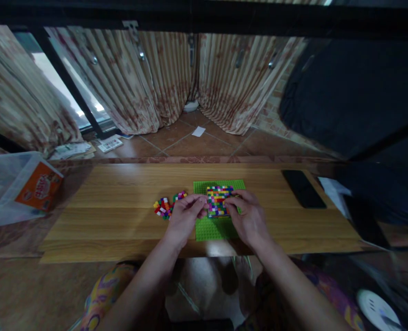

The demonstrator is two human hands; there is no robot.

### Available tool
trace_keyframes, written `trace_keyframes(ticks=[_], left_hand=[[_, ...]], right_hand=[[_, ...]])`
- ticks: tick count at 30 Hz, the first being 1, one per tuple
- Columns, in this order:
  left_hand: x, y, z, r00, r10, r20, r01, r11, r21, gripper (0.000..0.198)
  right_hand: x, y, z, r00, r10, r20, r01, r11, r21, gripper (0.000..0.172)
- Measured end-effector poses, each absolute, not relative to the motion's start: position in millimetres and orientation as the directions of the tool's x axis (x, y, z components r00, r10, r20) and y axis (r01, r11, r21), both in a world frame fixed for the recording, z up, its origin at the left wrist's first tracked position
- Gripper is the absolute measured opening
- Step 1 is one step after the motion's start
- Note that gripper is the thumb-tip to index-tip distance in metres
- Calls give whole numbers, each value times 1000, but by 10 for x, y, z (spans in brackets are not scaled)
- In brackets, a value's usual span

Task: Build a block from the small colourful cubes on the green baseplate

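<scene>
A green studded baseplate [212, 230] lies near the front edge of the wooden table, with a block of many-coloured toy bricks [218, 200] built up on its middle. My left hand [190, 209] is at the left side of that block, thumb and fingertips pinched together; whatever they hold is too small to make out. From the right, my right hand [247, 211] reaches over the block's right edge with its fingers bent against the bricks. Left of my left hand lies a loose pile of coloured bricks [163, 208], partly hidden behind the hand.
A black phone [303, 188] lies on the right of the wooden table [121, 193]. Beyond its left end stands a clear plastic bin [7, 193] with an orange label. Striped curtains [166, 82] hang behind. A dark-clothed person sits at the right.
</scene>
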State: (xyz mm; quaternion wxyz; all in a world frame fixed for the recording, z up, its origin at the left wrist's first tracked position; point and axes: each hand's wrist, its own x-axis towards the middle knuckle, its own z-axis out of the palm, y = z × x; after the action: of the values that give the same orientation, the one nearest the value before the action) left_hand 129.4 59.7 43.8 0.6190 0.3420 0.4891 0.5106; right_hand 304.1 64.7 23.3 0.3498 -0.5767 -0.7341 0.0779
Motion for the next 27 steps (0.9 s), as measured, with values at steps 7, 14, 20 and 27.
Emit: trace_keyframes(ticks=[7, 14, 20, 27], left_hand=[[1291, 618, 350, 1, 992, -123, -125, 122, 985, 21], [1370, 617, 301, 38, 938, 345, 478, -320, 818, 15], [1503, 648, 236, 91, 892, 442, 692, -376, 616, 19], [1593, 667, 146, 0, 900, 435, 651, -330, 683, 18]], right_hand=[[3060, 629, 262, 9, 912, 411, 669, 300, -680, 18], [3074, 669, 340, 91, 919, 383, 537, 278, -796, 21], [3058, 657, 340, 74, 930, 360, 568, 258, -782, 19], [3075, 651, 337, 73, 947, 313, 574, 217, -790, 18]])
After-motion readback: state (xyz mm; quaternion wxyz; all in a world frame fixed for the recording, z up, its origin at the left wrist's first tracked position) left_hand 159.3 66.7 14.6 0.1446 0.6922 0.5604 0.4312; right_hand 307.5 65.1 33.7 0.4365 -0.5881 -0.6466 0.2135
